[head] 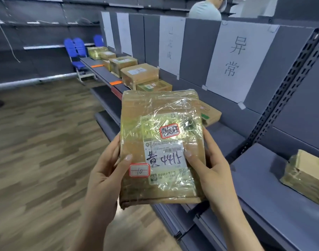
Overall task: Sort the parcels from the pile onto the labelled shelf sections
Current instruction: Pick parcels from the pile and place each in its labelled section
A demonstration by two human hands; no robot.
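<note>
A flat brown parcel [160, 142] wrapped in clear tape is held up in front of me, label side facing me, with handwritten marks and two red-edged stickers. My left hand [108, 171] grips its left edge, thumb on the front. My right hand [209, 165] grips the right edge, thumb pressed on the white label. Behind it runs the grey shelf [263, 192], with paper section signs [236, 58] taped to the back panel.
Several taped cartons [139, 73] sit in a row further along the shelf. One parcel [305, 176] lies on the shelf at right, another [210, 114] peeks out behind the held one. Blue chairs [77, 48] stand at the aisle's end. A person [205, 9] stands beyond the shelf.
</note>
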